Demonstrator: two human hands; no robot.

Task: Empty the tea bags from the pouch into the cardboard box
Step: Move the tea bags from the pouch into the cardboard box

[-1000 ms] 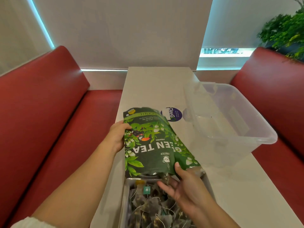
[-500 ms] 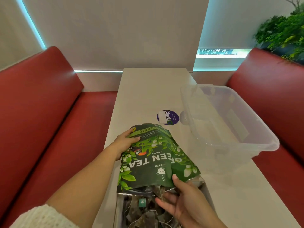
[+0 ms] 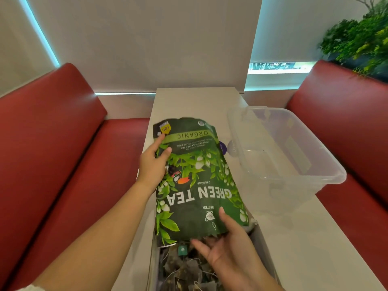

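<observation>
Lifted higher than half a second ago, the green tea pouch now stands steeply on end, printing upside down, its torn mouth pointing into the cardboard box at the near end of the worktop. The left hand grips the pouch along its left edge near the sealed bottom, thumb across the front and the other fingers hidden behind. The right hand is at the mouth, thumb pressed on the front panel and fingers spread beneath the torn rim, apparently holding it apart; whether those fingers touch the foil from inside cannot be told.

Below the mouth lies a heap of dark tea bags with strings and small green tags, already filling the visible part of the box. The pouch looks fairly flat along most of its length, which suggests that most of its contents have dropped out, though any bags left inside are hidden. What remains, by that reading, is a shake or squeeze to clear stragglers and then setting the pouch aside.

Just beyond the right hand, a clear plastic tub sits on the worktop's right side, overhanging the edge. A round purple sticker shows between pouch and tub. Red bench seats flank the worktop, and a green plant stands at far right.
</observation>
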